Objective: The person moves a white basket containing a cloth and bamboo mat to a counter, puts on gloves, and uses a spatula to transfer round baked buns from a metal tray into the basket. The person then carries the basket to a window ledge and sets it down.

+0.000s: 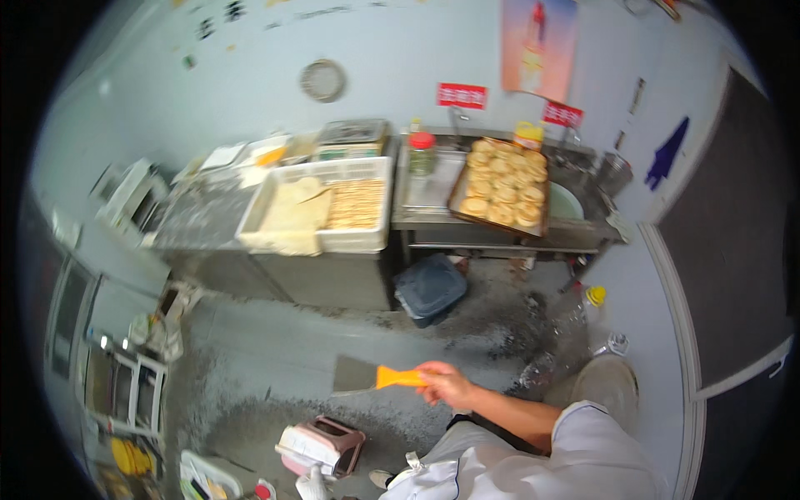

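My right hand (443, 384) is closed around the orange handle of a scraper (357, 375). Its wide, flat metal blade points left, above the floor. At the lower edge, what looks like my left hand (312, 485) in a white glove overlaps the near side of a pink bin (348, 454) with a whitish top. Its fingers do not show clearly, and whether it touches the bin is uncertain. Farther off, a dark baking tray (457, 200) of round golden pastries (503, 185) lies across the sink counter.
A white crate (358, 242) with dough sheets and rows of thin sticks stands on the metal worktable (200, 218). A red-lidded jar (422, 155) is beside the tray. Below is a dark lidded bin (431, 287). A metal rack (137, 392) stands left, a round lid (607, 387) right.
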Tool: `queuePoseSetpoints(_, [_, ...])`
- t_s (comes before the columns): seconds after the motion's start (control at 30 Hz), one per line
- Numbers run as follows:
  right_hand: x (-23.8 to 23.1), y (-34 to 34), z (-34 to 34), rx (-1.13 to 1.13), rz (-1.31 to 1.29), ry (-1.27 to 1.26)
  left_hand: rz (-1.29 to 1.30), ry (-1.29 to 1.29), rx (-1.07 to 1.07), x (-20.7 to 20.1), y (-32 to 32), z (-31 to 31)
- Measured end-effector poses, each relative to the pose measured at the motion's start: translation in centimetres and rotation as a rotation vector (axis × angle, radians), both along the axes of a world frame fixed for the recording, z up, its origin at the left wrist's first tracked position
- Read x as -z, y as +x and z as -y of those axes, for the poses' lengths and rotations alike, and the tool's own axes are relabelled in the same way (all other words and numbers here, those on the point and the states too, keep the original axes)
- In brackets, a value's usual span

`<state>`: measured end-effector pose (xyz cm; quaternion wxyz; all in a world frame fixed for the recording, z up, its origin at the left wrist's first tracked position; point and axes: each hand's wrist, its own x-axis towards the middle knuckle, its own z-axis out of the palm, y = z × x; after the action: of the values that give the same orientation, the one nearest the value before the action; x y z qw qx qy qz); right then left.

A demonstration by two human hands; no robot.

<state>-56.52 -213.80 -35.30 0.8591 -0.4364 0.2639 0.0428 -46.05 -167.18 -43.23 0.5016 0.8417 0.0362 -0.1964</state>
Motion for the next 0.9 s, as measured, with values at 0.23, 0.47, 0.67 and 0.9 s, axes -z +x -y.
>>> queuePoseSetpoints(0.23, [0.1, -16.1, 23.3, 0.777, -0.090, -0.247, -0.032, -0.200, 0.309, -2.4, 7.8, 33.2])
queuePoseSetpoints(0.47, [-3.3, -17.1, 37.1, 1.050, -0.227, -0.465, 0.435, -0.152, 0.989, -11.6, 7.0, 68.2])
queuePoseSetpoints(0.67, [-4.0, -10.5, 45.1, 1.016, -0.482, -0.526, 1.117, -0.157, 1.208, -12.0, 6.3, 89.6])
queuePoseSetpoints(0.9, [-2.4, -6.9, 49.3, 1.007, -0.705, -0.457, 1.061, 0.121, 1.468, -8.6, 6.2, 102.6])
